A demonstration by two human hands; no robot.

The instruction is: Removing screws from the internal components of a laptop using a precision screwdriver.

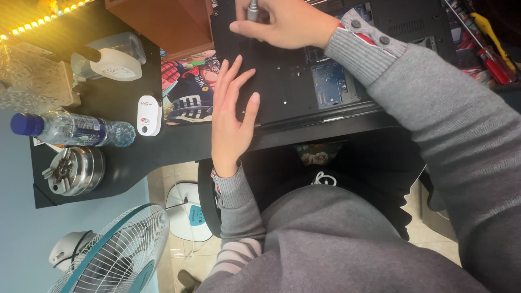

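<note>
Under the right hand (pixel 282 21), clenched around a screwdriver (pixel 253 7), tip down on an upturned black laptop (pixel 282 76). Beside that grip, left hand (pixel 230 116) flat, fingers spread, pressing the laptop's edge. Well left: water bottle (pixel 70 129).

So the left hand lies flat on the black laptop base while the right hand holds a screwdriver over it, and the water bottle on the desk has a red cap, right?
Nearly. The head view shows the water bottle has a blue cap, not red. The rest holds: the left hand lies flat on the black laptop base, and the right hand holds a screwdriver over it.
</note>
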